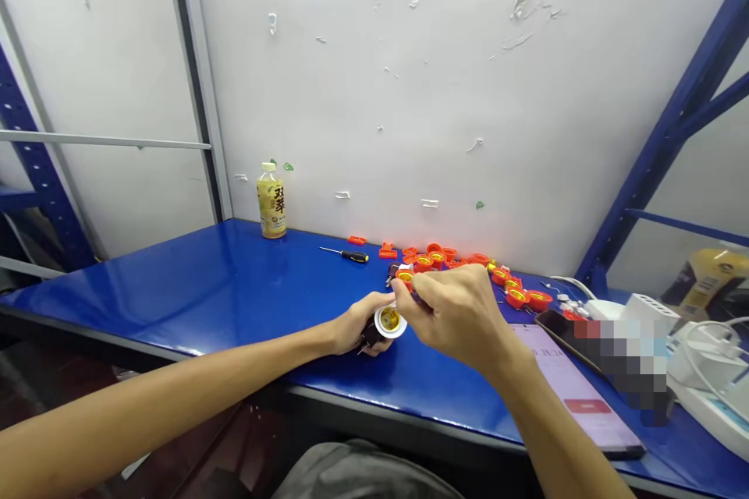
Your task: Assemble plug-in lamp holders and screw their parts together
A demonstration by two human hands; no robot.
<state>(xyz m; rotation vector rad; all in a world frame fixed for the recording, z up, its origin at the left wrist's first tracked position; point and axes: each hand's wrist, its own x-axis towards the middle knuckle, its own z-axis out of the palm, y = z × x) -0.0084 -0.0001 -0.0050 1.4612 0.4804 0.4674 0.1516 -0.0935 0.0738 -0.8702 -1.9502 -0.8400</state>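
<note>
My left hand is closed around a lamp socket with a white rim, a brass-coloured threaded inside and a dark body, its mouth tilted up toward me. Just above and to the right of it, my right hand is closed in a pinch, with the thumb and fingertips close to the rim. A bit of something dark shows among those fingers, but what it is stays hidden. Behind my right hand lie several orange-red parts with brass-coloured threaded insides, partly covered by it.
A screwdriver lies beyond my hands on the blue table. A drink bottle stands at the back left. On the right are a lit phone, a second dark phone, and a white power strip with chargers and cables.
</note>
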